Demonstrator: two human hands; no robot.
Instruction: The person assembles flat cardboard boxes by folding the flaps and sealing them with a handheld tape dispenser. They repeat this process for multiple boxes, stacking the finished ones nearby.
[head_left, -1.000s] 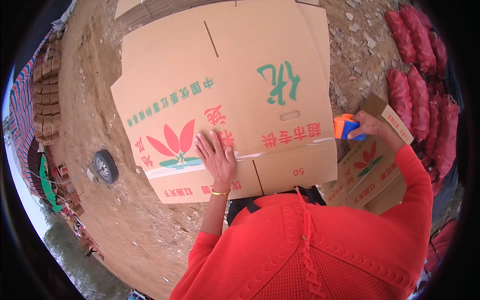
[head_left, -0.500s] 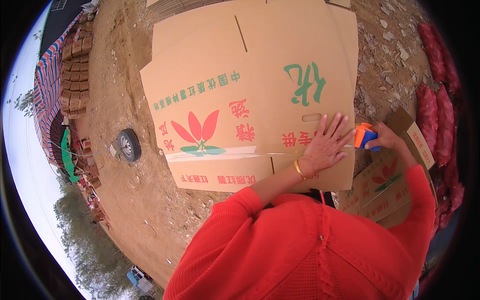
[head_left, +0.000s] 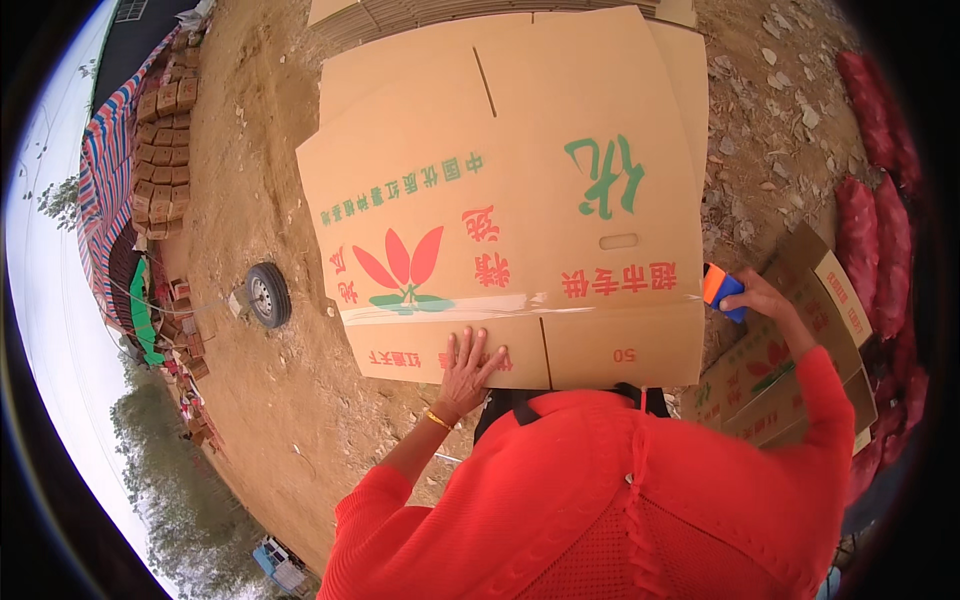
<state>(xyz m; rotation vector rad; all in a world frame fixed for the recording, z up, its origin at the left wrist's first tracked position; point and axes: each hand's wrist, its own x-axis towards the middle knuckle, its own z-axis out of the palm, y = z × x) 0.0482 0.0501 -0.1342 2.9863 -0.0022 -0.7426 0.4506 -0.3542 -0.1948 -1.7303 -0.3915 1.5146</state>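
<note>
A flat, folded cardboard box (head_left: 530,200) with red and green print lies in front of me. A strip of clear tape (head_left: 470,306) runs across it from left to right, reaching the right edge. My left hand (head_left: 470,368), with a gold bracelet at the wrist, rests flat on the near part of the cardboard, fingers spread. Just past the right edge, my right hand (head_left: 758,297) grips an orange and blue tape dispenser (head_left: 722,292). The dispenser sits close to the tape's right end.
More flat cardboard (head_left: 460,20) is stacked beyond. Another printed box (head_left: 780,370) stands at my right, beside red mesh sacks (head_left: 862,240). A wheel (head_left: 267,294) is on the dirt at left, with stacked boxes (head_left: 160,170) and a striped tarp (head_left: 108,160) farther off.
My left hand has moved left, from the right side of the cardboard to its near edge. The tape along the right side now lies flatter. My right hand still holds the dispenser.
</note>
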